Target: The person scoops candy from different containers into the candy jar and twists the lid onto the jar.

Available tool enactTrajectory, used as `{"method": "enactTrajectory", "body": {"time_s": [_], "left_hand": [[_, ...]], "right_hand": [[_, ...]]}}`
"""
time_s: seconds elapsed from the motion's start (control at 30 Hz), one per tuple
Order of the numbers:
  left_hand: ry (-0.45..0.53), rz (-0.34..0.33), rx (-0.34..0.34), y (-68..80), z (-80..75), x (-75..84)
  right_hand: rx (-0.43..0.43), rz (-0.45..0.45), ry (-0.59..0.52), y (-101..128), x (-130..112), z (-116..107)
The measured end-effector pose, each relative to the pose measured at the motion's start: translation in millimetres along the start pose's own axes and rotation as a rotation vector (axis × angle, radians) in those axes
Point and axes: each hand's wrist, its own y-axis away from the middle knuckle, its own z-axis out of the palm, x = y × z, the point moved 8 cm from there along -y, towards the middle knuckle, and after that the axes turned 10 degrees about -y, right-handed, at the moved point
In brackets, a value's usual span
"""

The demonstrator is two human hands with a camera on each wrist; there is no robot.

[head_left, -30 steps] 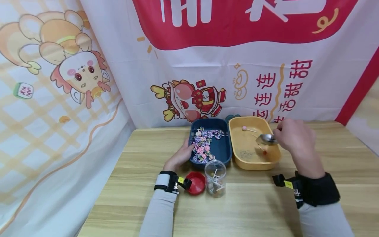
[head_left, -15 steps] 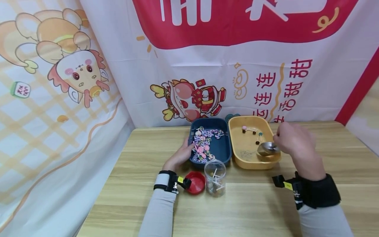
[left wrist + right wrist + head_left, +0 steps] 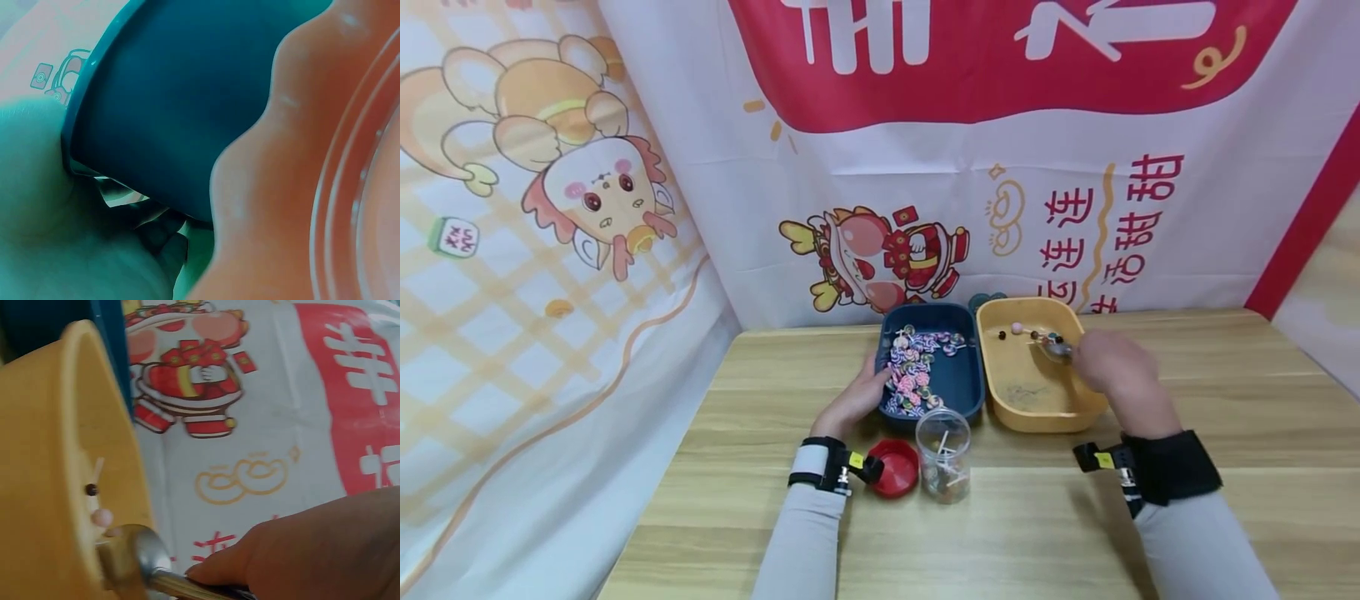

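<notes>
My left hand point(image 3: 852, 400) grips the left wall of a navy-blue bin point(image 3: 958, 379), thumb at the rim. In the left wrist view its fingers curl under the bin's outer side. Small swirl lollipops point(image 3: 910, 375) cover the bin's left part and far end. My right hand point(image 3: 1116, 362), blurred, holds a metal spoon point(image 3: 1057, 351) by its handle. The spoon's bowl is low inside the yellow bin point(image 3: 1030, 387), toward its far right. Small round lollipops point(image 3: 1017, 328) in brown, pink and teal lie around the bowl; the pink one shows beside the spoon in the right wrist view.
In front of the blue bin stands a clear plastic jar point(image 3: 944, 462) with several white-stick lollipops inside. A red scalloped lid point(image 3: 895, 468) lies left of the jar, near my left wrist. A printed cloth point(image 3: 865, 150) hangs behind the wooden table point(image 3: 1022, 533).
My right hand and the spoon have moved away from me and slightly left inside the yellow bin. The small lollipops there have shifted toward the far end. My left hand stays put.
</notes>
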Motion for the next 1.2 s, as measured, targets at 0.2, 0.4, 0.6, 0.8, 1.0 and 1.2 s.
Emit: {"method": "enactTrajectory", "body": {"time_s": [0.2,0.4,0.6,0.8,1.0,1.2], "left_hand": [[0.015,0.014,0.002,1.0,0.3,0.7],[0.065,0.057,-0.011,0.2,4.4,3.7],[0.058,0.048,-0.007,-1.0,3.6,3.3],[0.059,0.032,-0.005,-1.2,1.6,1.4],[0.056,0.026,-0.006,-1.1,1.3,0.0],[0.056,0.018,-0.003,-3.0,2.1,-0.6]], "right_hand": [[-0.021,-0.066,-0.024,-22,-1,27],[0.025,-0.151,-0.059,-38,-3,48],[0.059,-0.218,-0.09,-44,-9,55],[0.043,-0.281,-0.15,-42,-14,55],[-0.029,-0.336,-0.184,-21,-28,31],[-0.107,-0.469,-0.219,34,-59,-11]]}}
